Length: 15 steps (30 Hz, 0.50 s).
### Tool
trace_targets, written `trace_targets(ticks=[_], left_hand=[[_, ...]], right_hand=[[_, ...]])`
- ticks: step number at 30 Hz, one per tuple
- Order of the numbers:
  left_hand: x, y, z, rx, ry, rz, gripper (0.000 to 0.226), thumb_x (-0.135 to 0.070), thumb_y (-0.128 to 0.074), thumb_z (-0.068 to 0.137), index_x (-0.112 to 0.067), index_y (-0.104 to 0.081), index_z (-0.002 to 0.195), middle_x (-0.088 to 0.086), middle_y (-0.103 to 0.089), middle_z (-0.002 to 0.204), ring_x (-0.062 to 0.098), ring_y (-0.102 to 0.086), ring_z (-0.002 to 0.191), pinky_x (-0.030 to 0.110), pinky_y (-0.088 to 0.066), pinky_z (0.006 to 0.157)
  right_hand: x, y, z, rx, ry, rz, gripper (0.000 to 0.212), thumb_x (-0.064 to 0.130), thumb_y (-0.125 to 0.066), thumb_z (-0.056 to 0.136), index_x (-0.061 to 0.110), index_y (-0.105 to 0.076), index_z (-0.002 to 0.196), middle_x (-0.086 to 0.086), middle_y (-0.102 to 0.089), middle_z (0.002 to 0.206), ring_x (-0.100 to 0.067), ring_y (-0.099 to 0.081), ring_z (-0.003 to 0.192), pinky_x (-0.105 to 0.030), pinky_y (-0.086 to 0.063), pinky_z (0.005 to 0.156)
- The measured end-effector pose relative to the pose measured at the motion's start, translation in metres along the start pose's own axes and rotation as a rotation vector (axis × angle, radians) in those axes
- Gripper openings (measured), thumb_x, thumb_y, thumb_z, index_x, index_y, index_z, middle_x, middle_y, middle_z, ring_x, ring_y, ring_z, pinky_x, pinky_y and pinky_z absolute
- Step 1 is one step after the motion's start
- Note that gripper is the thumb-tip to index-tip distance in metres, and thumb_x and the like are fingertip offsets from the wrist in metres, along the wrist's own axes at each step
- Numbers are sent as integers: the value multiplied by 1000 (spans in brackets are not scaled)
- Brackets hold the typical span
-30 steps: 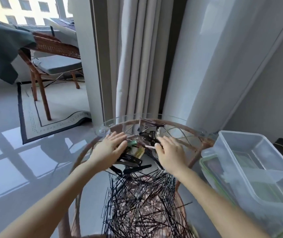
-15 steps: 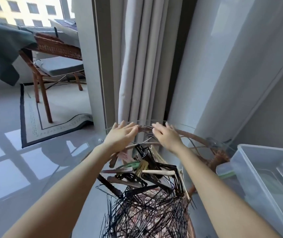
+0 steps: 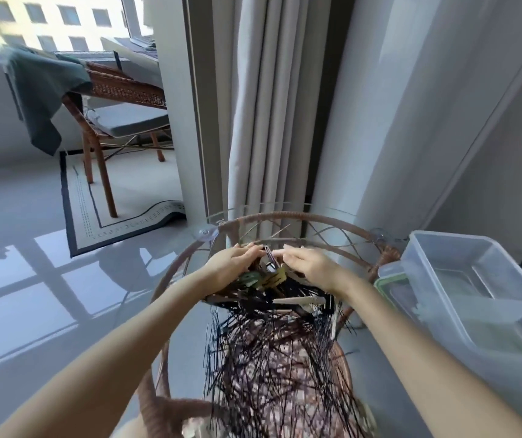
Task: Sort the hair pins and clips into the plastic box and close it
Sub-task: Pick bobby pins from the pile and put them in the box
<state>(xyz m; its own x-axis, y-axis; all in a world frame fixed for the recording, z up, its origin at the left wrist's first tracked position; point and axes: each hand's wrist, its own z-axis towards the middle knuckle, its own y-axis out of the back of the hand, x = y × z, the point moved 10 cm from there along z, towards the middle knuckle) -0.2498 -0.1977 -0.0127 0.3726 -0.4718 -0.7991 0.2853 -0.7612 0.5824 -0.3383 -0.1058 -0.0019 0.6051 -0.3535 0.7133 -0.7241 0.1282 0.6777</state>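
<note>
The left hand and right hand have pulled in from the table's far rim onto the clips. Each grip is wide, fingers pressing the clips together to scoop. The plastic box waits open, right.

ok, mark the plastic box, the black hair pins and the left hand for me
plastic box [image 3: 428,268]: head view, on its clear left wall by the rim.
black hair pins [image 3: 272,368]: head view, middle of the pile.
left hand [image 3: 231,267]: head view, back of the hand.
</note>
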Motion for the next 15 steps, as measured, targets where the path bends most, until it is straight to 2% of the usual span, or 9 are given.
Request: trace_targets(ticks=[2,4,6,8,9,11,13,15], left_hand=[[-8,4,-17,-21,17,-76,46,-47,-28,95,-26,-57,123,3,-53,136,18,-50,121,37,-33,108],[-17,14,-37,-80,6,-79,46,-47,-30,94,-25,-56,125,4,-56,131,16,-52,112,40,-33,108],[-24,21,-65,-147,-31,-39,50,-53,-33,91,-27,-51,129,0,-54,134,13,-50,113,40,-30,110],[-33,20,-98,-171,-103,125,68,-73,-31,78,-35,-45,132,-8,-44,143,12,-39,131,45,-24,114],[-37,13,-116,-150,-152,239,79,-83,-26,69,-40,-39,134,-13,-34,148,10,-25,140,46,-16,117],[-42,-11,-149,-88,-257,432,87,-91,-19,60,-49,-22,136,-19,-13,152,5,0,144,46,-3,119],[-43,-42,-180,9,-327,567,88,-92,-23,58,-56,-9,136,-19,1,154,6,14,143,47,5,119],[-44,-75,-207,90,-382,681,94,-92,-28,55,-57,1,137,-17,12,154,8,24,141,45,16,116]], right_hand=[[11,3,-16,-31,33,-11,39,31,-33,101,19,-54,130,-2,-48,142,-19,-38,135,-34,-28,111],[16,13,-39,-128,32,-4,43,38,-33,99,17,-54,130,0,-53,137,-16,-46,128,-32,-34,106],[14,24,-71,-231,31,-11,52,54,-34,93,22,-51,131,5,-53,136,-12,-47,126,-34,-35,108],[11,21,-110,-246,57,-8,68,73,-35,81,31,-47,132,11,-52,135,-7,-49,120,-37,-35,109],[11,15,-130,-211,83,-26,76,81,-36,72,36,-43,134,14,-48,138,-6,-46,123,-35,-32,110],[7,-6,-166,-121,115,-151,92,90,-34,60,44,-28,140,19,-25,150,0,-22,139,-32,-16,115],[0,-29,-196,-41,121,-308,100,93,-33,53,51,-9,141,22,-3,155,4,4,142,-31,-1,117],[-7,-52,-217,20,119,-423,105,90,-40,54,52,7,139,20,13,155,4,19,140,-32,10,118]])
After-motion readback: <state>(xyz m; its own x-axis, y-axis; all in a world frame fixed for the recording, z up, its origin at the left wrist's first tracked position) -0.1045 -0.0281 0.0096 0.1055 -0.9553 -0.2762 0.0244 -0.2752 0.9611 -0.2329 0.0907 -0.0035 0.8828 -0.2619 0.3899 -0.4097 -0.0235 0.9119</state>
